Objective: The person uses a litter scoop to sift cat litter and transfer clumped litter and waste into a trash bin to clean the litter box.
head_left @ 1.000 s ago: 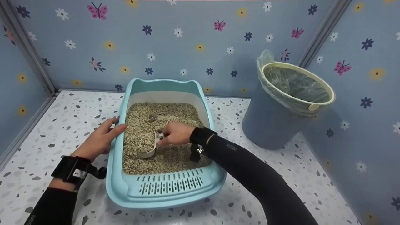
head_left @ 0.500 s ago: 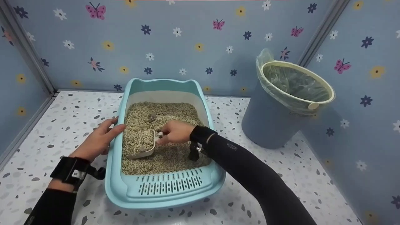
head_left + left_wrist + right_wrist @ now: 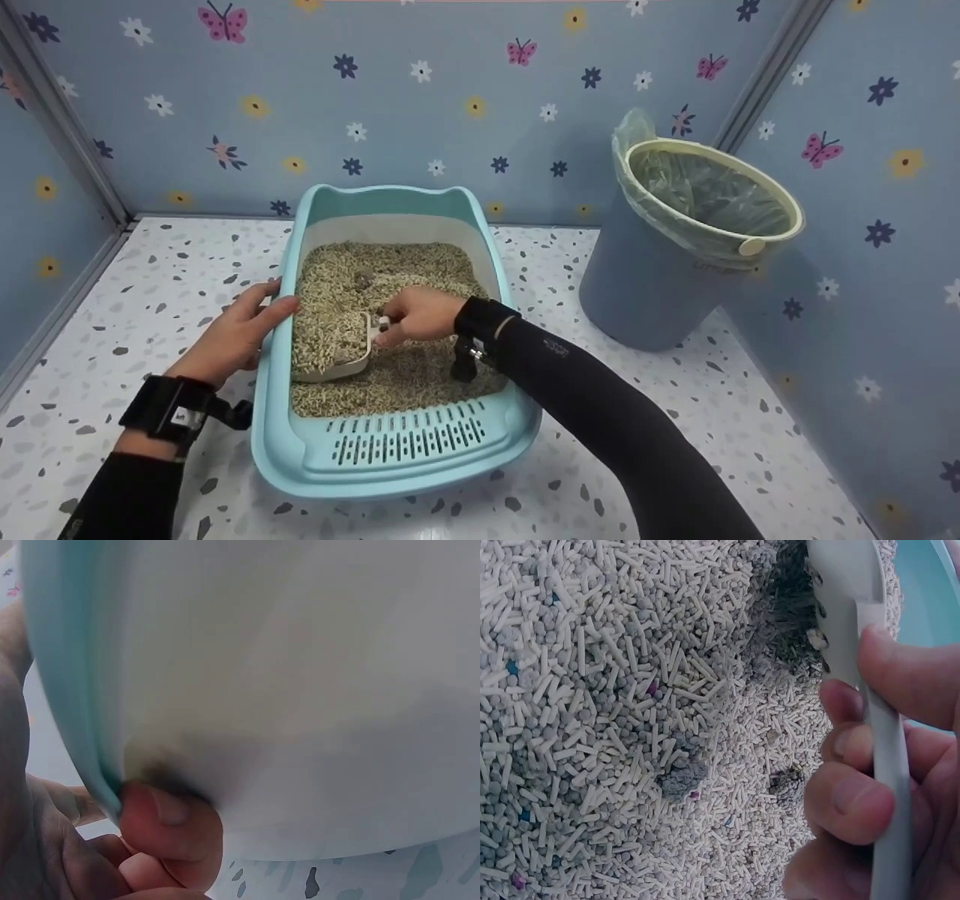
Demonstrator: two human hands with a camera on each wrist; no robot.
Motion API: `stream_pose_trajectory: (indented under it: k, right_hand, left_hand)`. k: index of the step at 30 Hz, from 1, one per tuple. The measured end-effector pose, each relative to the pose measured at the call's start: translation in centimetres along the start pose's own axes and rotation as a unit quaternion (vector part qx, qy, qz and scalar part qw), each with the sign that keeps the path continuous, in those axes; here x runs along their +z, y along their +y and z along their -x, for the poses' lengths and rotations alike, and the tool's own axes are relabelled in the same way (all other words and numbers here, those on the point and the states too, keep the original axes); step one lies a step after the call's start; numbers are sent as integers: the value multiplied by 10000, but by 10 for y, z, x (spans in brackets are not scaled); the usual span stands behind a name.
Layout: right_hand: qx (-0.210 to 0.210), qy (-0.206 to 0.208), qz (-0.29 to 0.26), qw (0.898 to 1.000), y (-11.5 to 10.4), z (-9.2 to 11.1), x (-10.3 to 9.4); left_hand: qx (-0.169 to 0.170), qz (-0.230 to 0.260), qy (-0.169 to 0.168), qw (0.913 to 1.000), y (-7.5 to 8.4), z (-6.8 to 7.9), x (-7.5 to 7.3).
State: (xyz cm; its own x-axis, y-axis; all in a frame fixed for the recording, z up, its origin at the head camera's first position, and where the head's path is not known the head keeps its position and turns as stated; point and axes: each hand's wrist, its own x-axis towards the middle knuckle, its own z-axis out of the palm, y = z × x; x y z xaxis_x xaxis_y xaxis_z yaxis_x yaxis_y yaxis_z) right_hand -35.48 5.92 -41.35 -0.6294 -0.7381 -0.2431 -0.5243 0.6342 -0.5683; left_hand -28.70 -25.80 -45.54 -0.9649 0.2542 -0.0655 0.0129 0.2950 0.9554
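1. Two hands are occupied: the scoop (image 3: 351, 369) is gripped by its handle in the right hand (image 3: 424, 315), while the left side of the litter box (image 3: 330, 478) is held by the left hand (image 3: 240, 326), thumb over the rim and fingers curled beneath.
2. The scoop is sunk in the litter (image 3: 427, 259), its pan heaped with pellets, close to the box's left wall; whether that wall is touched cannot be told.
3. Scooping appears to be the step in hand; next, a level lift and a gentle shake would be called for, so that loose pellets are sifted through the slots.
4. Farther back, a darker clump (image 3: 364, 280) is left uncollected.
5. Beyond, at the right, waste could be received by the lined bin (image 3: 637, 277).
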Motion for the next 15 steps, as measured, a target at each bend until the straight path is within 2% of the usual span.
stream_pose_trajectory:
  k: [8, 11, 15]
  right_hand:
    - [-182, -296, 660, 9972, -1, -2, 3]
    - [163, -274, 1070, 9937, -5, -2, 9]
    - [698, -273, 1116, 9909, -10, -1, 16]
  left_hand:
    - [-61, -142, 33, 9999, 1, 1, -1]
    - [-69, -170, 37, 9998, 1, 1, -1]
    - [-49, -181, 47, 9998, 1, 0, 1]
